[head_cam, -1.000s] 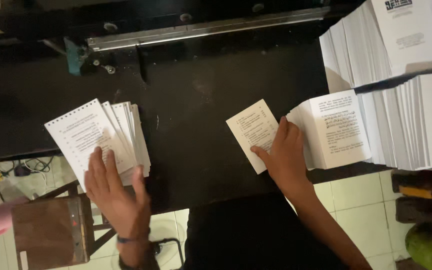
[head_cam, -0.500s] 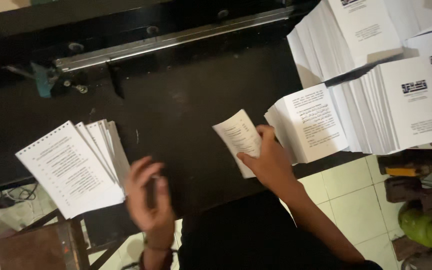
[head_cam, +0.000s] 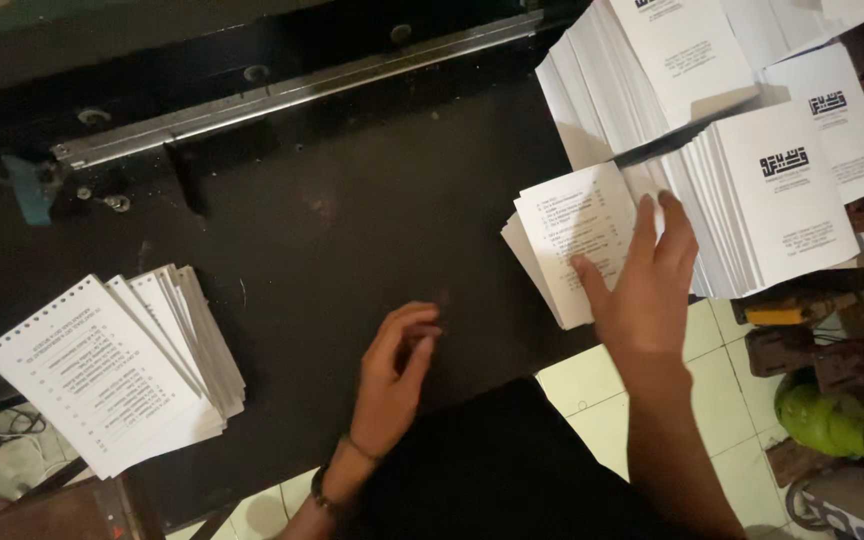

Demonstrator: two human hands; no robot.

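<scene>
The printed sheet [head_cam: 577, 235] is seen on top of a short pile of pages [head_cam: 532, 262] at the near right part of the black tabletop [head_cam: 352, 220], and every place below is told from that pile. The right hand [head_cam: 642, 285] is laid flat on the sheet, its fingers [head_cam: 674, 225] spread and stretched out, the thumb resting on the printed lines; nothing is clasped in its grip, the sheet is only pressed down. Just to the right of the pile, and touching it, taller stacks of white booklets [head_cam: 782, 190] are ranked, their covers marked with a dark emblem. Behind the pile further stacks [head_cam: 652, 70] are leaned against one another. To the left of the pile, near the tabletop's front edge, the left hand [head_cam: 397, 365] is held loosely curled with the palm turned partly up; its grip is half open and nothing is held in it. A dark band [head_cam: 332, 485] is worn at its wrist. Well to the left of the pile, a fanned stack of punched pages [head_cam: 112, 370] is spread at the tabletop's near left corner, a row of small holes showing along its upper edge. Far behind the pile and to the left, a long metal rail [head_cam: 292, 92] is fixed across the tabletop. Below and to the right of the pile, a green bag [head_cam: 832, 420] is seen on the tiled floor [head_cam: 712, 400].
</scene>
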